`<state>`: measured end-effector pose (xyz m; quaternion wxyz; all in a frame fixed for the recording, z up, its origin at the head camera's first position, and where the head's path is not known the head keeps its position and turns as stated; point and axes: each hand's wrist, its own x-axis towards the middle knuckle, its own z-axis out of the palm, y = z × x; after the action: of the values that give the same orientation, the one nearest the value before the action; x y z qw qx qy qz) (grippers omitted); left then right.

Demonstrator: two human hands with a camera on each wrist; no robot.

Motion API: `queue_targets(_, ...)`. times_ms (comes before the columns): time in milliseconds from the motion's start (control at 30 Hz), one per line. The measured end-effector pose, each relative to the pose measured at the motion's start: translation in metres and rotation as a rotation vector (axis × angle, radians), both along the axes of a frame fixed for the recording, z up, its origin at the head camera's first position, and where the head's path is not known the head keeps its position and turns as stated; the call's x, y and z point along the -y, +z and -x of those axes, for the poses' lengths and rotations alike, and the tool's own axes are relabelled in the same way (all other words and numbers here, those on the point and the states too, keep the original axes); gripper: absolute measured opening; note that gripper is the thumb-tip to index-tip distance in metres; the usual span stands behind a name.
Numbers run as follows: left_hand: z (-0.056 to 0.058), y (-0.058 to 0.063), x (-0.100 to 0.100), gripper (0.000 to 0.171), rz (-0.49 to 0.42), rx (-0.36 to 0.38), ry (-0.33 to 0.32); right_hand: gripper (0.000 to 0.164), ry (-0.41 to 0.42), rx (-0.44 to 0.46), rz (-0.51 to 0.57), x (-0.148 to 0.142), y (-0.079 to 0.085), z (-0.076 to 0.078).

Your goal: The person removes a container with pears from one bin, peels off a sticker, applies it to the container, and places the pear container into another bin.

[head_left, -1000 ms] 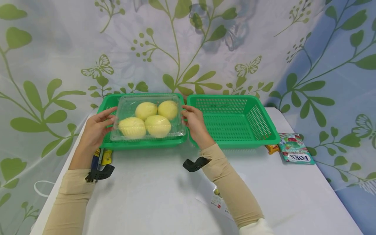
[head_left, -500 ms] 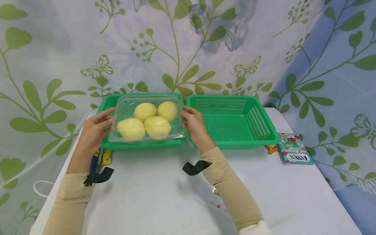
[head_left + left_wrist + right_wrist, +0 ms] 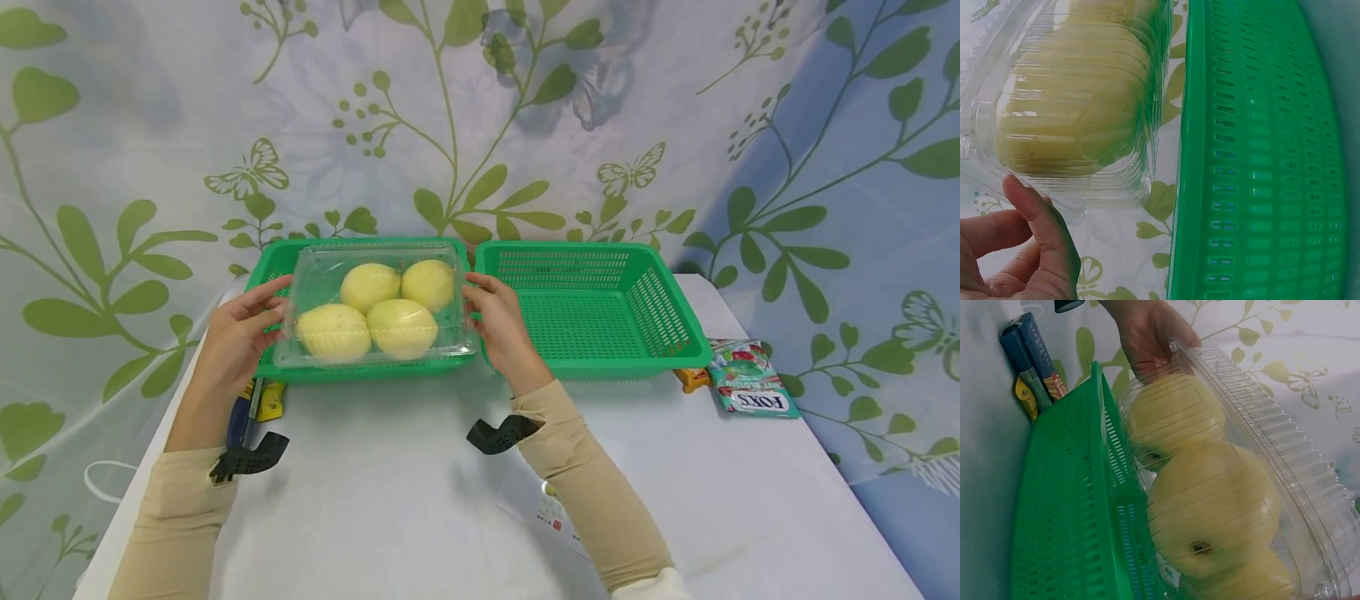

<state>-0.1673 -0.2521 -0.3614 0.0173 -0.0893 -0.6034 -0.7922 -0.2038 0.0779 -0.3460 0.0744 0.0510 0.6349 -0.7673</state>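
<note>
A clear plastic clamshell box [image 3: 311, 287] with several round pale yellow fruits [image 3: 401, 327] in it is held up above the left green basket [image 3: 258, 292]. My left hand [image 3: 238, 337] grips the box's left end, thumb and fingers at its edge. At the opposite end my right hand [image 3: 498, 325] pinches the box by its right side. In the left wrist view the box [image 3: 1085, 194] is apart from the basket rim [image 3: 1188, 156]. The box's lid looks shut. In the right wrist view, fruits [image 3: 1210, 506] show through ribbed plastic, one with a dark end; the box hides much of the left basket's inside.
To the right stands a second green basket [image 3: 585, 325]. A FOX'S candy bag [image 3: 753, 379] and an orange packet [image 3: 693, 380] lie beside it. Dark blue and yellow packets [image 3: 272, 402] lie by the left basket. A printed sheet [image 3: 543, 504] lies near my right forearm.
Both hands have brought the box slightly nearer to me and a little to the left, in small steps. Both baskets have stayed in place.
</note>
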Motion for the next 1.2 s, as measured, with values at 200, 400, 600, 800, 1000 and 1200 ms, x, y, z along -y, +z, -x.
queue_targets(200, -0.003, 0.002, -0.002, 0.037, -0.002, 0.005, -0.002, 0.034, -0.008, 0.005, 0.004, -0.001, 0.002, -0.004)
queue_targets(400, -0.006, 0.002, -0.002, 0.037, -0.009, -0.005, -0.009, 0.035, -0.012, 0.005, 0.010, -0.002, 0.003, -0.010)
queue_targets(600, -0.011, 0.003, -0.001, 0.037, -0.017, -0.017, -0.021, 0.035, -0.007, -0.001, 0.012, -0.003, 0.004, -0.016)
queue_targets(800, -0.016, 0.004, -0.001, 0.038, -0.025, -0.028, -0.038, 0.035, 0.002, -0.001, 0.023, -0.006, 0.004, -0.021)
queue_targets(1000, -0.020, 0.005, -0.002, 0.039, 0.003, -0.027, -0.028, 0.036, 0.010, -0.022, 0.029, -0.008, 0.006, -0.024)
queue_targets(1200, -0.025, 0.005, -0.003, 0.040, -0.001, -0.037, -0.032, 0.036, 0.016, -0.018, 0.037, -0.010, 0.008, -0.027)
